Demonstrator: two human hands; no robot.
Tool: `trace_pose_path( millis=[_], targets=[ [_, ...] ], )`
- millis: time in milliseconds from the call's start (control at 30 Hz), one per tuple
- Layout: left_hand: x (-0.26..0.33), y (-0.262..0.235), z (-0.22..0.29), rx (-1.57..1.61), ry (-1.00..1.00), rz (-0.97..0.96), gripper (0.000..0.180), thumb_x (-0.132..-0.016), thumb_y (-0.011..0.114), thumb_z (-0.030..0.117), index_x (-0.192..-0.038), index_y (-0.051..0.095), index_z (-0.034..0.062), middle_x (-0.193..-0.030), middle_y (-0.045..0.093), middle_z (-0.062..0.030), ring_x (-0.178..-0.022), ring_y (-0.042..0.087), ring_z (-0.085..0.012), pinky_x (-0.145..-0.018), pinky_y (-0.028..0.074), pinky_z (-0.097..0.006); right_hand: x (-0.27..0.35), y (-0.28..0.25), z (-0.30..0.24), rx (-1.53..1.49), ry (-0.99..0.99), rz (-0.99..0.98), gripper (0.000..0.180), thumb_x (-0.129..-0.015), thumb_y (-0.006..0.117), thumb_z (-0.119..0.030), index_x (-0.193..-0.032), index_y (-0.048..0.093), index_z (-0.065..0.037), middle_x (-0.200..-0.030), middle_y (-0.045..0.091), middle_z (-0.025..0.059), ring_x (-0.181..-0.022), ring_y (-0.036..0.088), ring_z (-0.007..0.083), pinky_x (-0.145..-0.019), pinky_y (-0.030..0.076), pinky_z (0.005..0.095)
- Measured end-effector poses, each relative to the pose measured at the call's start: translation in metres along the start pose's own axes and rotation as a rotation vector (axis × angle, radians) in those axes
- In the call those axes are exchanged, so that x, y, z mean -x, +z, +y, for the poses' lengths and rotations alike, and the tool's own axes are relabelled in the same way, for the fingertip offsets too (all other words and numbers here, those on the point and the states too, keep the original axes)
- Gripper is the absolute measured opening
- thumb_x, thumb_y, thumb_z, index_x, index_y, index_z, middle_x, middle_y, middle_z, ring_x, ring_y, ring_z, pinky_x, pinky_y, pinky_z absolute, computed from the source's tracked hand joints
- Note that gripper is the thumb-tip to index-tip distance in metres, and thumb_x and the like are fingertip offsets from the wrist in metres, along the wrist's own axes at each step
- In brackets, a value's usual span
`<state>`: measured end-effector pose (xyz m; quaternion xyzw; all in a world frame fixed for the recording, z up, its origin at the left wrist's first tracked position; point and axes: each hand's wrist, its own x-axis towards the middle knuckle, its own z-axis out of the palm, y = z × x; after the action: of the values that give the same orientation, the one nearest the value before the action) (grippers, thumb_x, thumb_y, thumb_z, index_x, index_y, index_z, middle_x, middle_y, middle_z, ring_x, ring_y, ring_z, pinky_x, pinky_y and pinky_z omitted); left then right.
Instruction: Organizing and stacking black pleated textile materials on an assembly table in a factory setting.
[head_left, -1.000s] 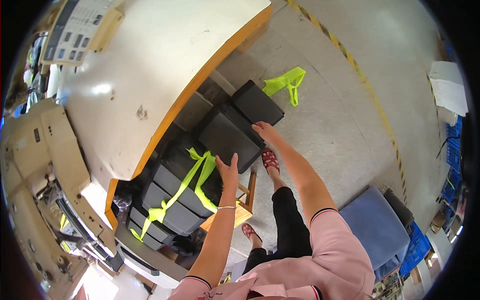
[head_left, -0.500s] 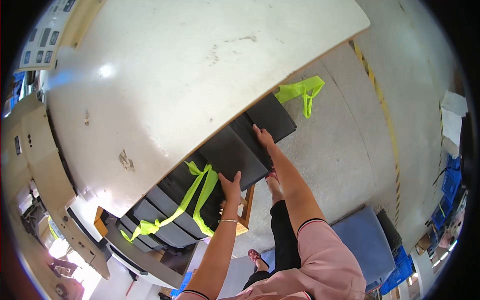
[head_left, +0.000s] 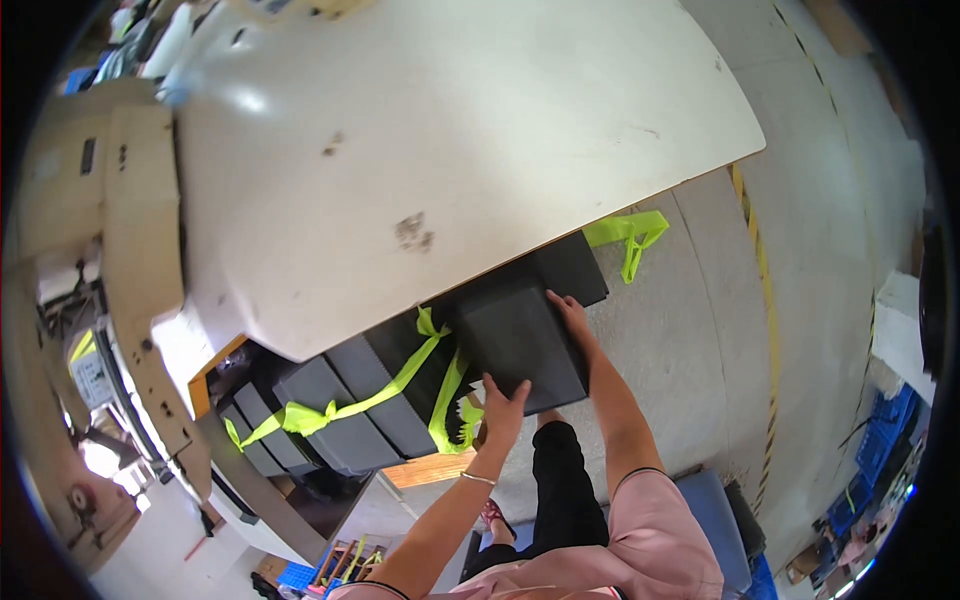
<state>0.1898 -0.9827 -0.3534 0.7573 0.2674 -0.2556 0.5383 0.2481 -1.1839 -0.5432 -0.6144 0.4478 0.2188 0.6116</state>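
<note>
At the left, a beige machine housing [head_left: 140,210] is standing beside a white-topped bench [head_left: 500,150]. Below the bench's front edge, toward its left end, a bundle of flat, dark grey rectangular pieces [head_left: 350,440] is sitting in a row; a knotted neon yellow-green strip [head_left: 303,418] is crossing it. A pale wooden surface [head_left: 430,469] is showing under the bundle's near right end.

The left hand [head_left: 503,410] is gripping the near left corner of a near-black rectangular block [head_left: 520,335], thumb and fingers spread widely around that corner. The block is lying just right of the bundle, out in front of the bench's front edge; its underside and any support are staying out of view. It is extending forward from the left hand and leftward from the right hand [head_left: 568,313]. Its long axis is appearing to run from the bench edge toward the person, the near end slanting slightly right. The block is showing a smooth, matte face with straight edges.

The right hand is holding the far right edge, fingers partly curled; of the two, this hand is lying nearer the bench edge. Beyond it, a second dark piece [head_left: 580,265] is projecting from under the bench. Farther right, a loose yellow-green band [head_left: 648,226] is lying over the grey floor [head_left: 690,360].
</note>
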Motion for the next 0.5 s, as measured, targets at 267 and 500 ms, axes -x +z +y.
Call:
trace_pose_path(
  millis=[267, 500],
  targets=[
    [0.119, -0.029, 0.072, -0.41, 0.389, -0.18, 0.09, -0.089, 0.081, 0.028, -0.157, 0.033, -0.0043, -0.149, 0.052, -0.0266, -0.134, 0.054, -0.0417, -0.113, 0.044, -0.045, 0.215, -0.09, 0.082, -0.392, -0.101, -0.183, 0.056, -0.098, 0.065, -0.058, -0.106, 0.072, -0.003, -0.098, 0.072, 0.0034, -0.09, 0.066, 0.0167, -0.082, 0.053, 0.0329],
    [0.224, -0.129, 0.084, -0.295, 0.707, -0.313, 0.089, -0.087, 0.079, 0.029, -0.158, 0.036, -0.0002, -0.148, 0.054, -0.0213, -0.131, 0.053, -0.0431, -0.114, 0.041, -0.048, 0.372, -0.074, 0.126, -0.352, -0.165, -0.247, 0.054, -0.099, 0.064, -0.056, -0.11, 0.071, -0.003, -0.101, 0.072, 0.0035, -0.091, 0.067, 0.0166, -0.083, 0.053, 0.033]
  ],
)
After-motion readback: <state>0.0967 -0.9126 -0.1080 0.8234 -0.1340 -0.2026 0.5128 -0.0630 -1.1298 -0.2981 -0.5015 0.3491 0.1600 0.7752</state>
